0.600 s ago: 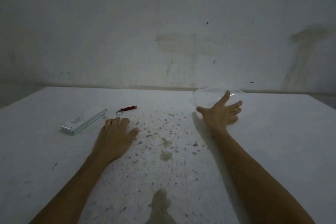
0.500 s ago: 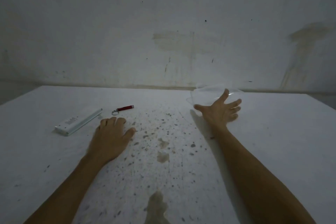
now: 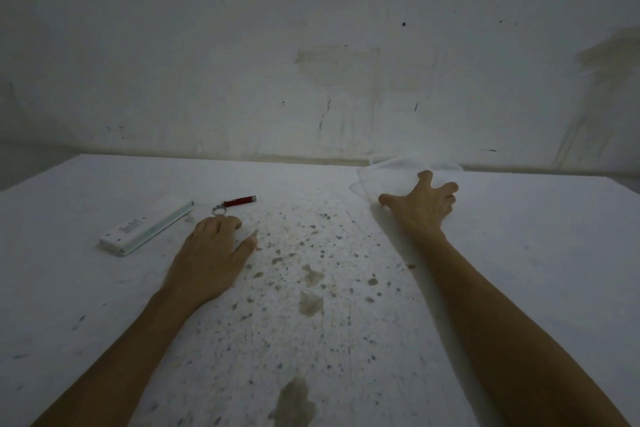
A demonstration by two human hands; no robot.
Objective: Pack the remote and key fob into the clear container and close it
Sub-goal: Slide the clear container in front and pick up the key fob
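A white remote (image 3: 145, 228) lies flat on the left of the white table (image 3: 519, 253). A red key fob (image 3: 238, 201) with a metal ring lies just right of it. My left hand (image 3: 211, 253) rests palm down on the table, fingertips right below the fob's ring, holding nothing. The clear container (image 3: 391, 172) stands at the far right-centre, faint and see-through. My right hand (image 3: 420, 206) is spread against its near side, fingers splayed on it and thumb out to the left; whether it grips the container is unclear.
A stained wall (image 3: 329, 62) rises right behind the table's far edge. The table's middle is speckled with dark spots and stains (image 3: 311, 302). The table's left edge slants away at the far left.
The view has shifted slightly. My left hand crept a little toward the key fob. My right hand stays spread against the container, fingers bent more.
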